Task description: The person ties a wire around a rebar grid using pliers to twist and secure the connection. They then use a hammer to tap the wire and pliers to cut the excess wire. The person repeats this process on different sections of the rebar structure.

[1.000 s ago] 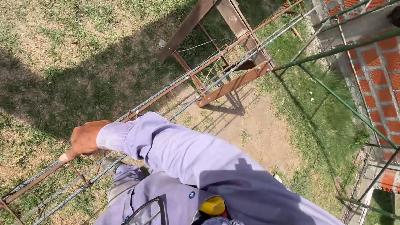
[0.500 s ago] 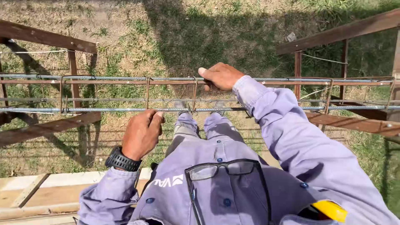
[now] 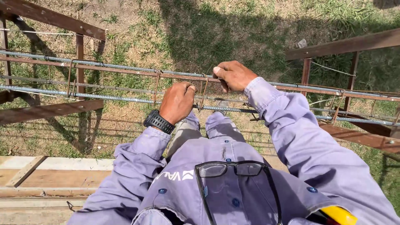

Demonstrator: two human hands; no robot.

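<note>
A long cage of ribbed steel bars [image 3: 116, 98] tied with rusty square stirrups [image 3: 156, 85] runs left to right across two wooden trestles. My left hand [image 3: 177, 102], with a black watch on the wrist, is closed over the near bar beside a stirrup. On the far top bar rests my right hand [image 3: 234, 75], fingers curled around it just right of the same stirrup. Both arms wear lilac work sleeves.
A dark wooden trestle [image 3: 50, 110] holds the cage at left and another trestle [image 3: 354, 43] at right. Pale wooden planks [image 3: 50, 181] lie on the ground at lower left. Glasses [image 3: 233, 168] hang on my shirt front. Grass and bare soil lie below.
My view swung from along the cage to straight across it. My left hand rose from below the near bar and closed on it. My right hand stays on the far bar.
</note>
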